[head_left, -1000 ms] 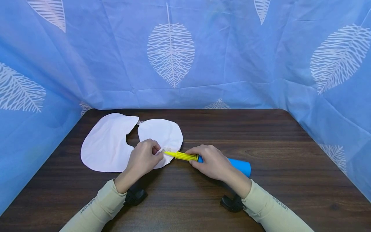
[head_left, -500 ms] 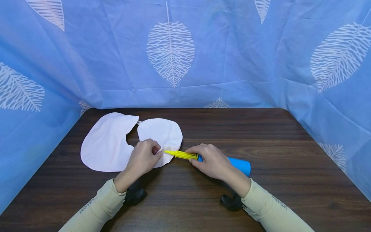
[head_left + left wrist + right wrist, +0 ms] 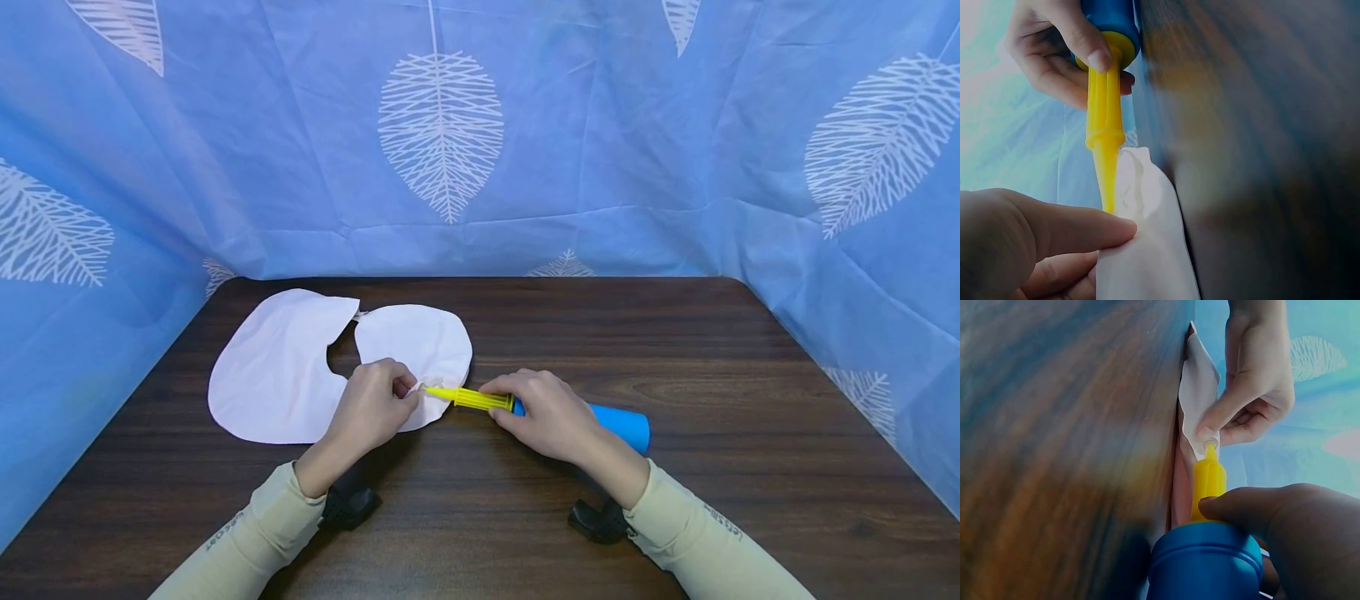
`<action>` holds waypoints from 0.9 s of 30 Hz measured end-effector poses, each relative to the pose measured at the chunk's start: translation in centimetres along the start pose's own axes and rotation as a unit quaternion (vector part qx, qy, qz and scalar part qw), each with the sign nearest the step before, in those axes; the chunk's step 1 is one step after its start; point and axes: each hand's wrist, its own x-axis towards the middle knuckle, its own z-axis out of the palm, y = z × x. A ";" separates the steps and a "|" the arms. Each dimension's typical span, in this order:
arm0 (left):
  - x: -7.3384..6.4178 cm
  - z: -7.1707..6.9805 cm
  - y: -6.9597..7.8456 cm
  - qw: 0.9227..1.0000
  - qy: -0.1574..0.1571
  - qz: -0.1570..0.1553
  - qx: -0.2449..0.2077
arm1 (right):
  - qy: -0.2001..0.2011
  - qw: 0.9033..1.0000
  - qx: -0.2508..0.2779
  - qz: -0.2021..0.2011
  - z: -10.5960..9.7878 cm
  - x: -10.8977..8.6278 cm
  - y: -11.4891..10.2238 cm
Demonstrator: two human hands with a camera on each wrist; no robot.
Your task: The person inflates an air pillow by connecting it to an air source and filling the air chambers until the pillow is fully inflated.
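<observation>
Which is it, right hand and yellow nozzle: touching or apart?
Touching. The left wrist view shows it plainly: the right hand lays its thumb tip on the yellow nozzle, near the blue pump body, with no gap between.

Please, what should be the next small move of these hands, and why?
Perhaps the right hand should ease the blue pump slightly toward the left hand. Its yellow tip meets the white sheet right beside the left hand's pinch, the sheet looks mostly flat, and how deep the tip sits is not visible.
</observation>
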 end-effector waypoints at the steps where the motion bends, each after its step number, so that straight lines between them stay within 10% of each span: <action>1: 0.0 0.0 0.0 1.000 0.001 0.001 -0.002 | -0.001 1.000 0.001 -0.001 0.0 0.0 0.0; 27: 0.4 -0.4 -1.6 0.987 -0.034 -0.065 -0.143 | -0.008 1.000 0.019 0.008 -0.2 0.1 0.2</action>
